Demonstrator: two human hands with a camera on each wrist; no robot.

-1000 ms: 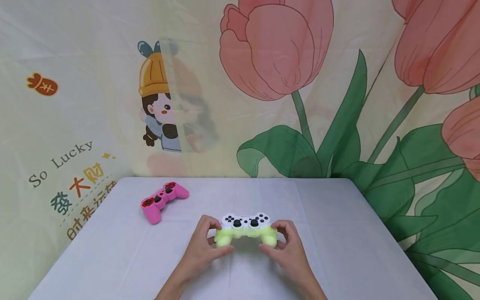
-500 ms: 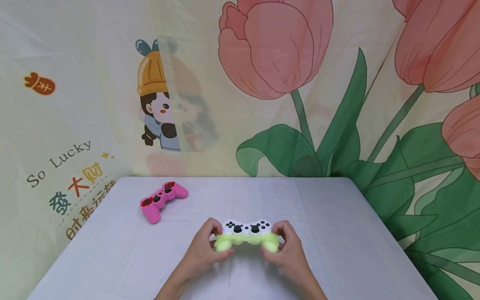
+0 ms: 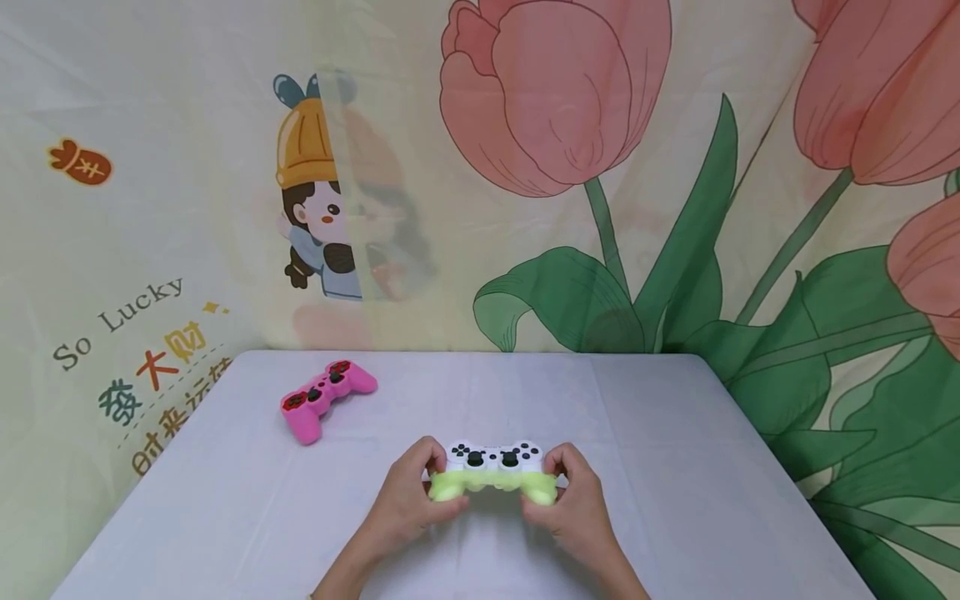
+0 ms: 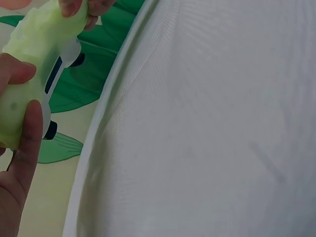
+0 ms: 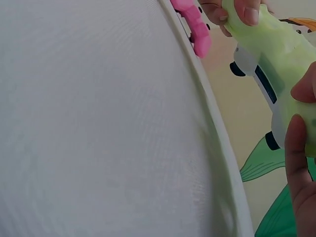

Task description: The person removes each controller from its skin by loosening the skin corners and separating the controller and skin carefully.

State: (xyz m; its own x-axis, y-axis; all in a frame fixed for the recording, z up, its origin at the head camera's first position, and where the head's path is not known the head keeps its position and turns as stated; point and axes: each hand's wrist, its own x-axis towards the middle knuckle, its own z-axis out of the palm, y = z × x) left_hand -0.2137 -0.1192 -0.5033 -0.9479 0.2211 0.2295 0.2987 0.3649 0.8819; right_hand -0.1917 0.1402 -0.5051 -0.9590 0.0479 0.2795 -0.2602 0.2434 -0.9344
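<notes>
A white game controller [image 3: 493,452] with black sticks and buttons is held up over the table in the head view. Its lower part and both grips sit inside a soft, translucent yellow-green cover [image 3: 538,487], while its upper face is bare. At its left end my left hand [image 3: 408,493] pinches the covered grip between thumb and fingers. My right hand [image 3: 579,497] holds the other grip the same way. From the left wrist view, the cover [image 4: 42,37] stretches across the controller's back. Between cover and body, a dark strip [image 5: 265,84] shows in the right wrist view.
A second controller in a pink cover [image 3: 327,398], with red-and-black buttons, lies at the back left of the white-clothed table [image 3: 675,467]. Behind the table hangs a curtain [image 3: 420,325] printed with tulips and a cartoon figure.
Both hands and the controller have come slightly lower and nearer to me in the head view. Over the last half second they have barely moved. The pink controller has stayed put.
</notes>
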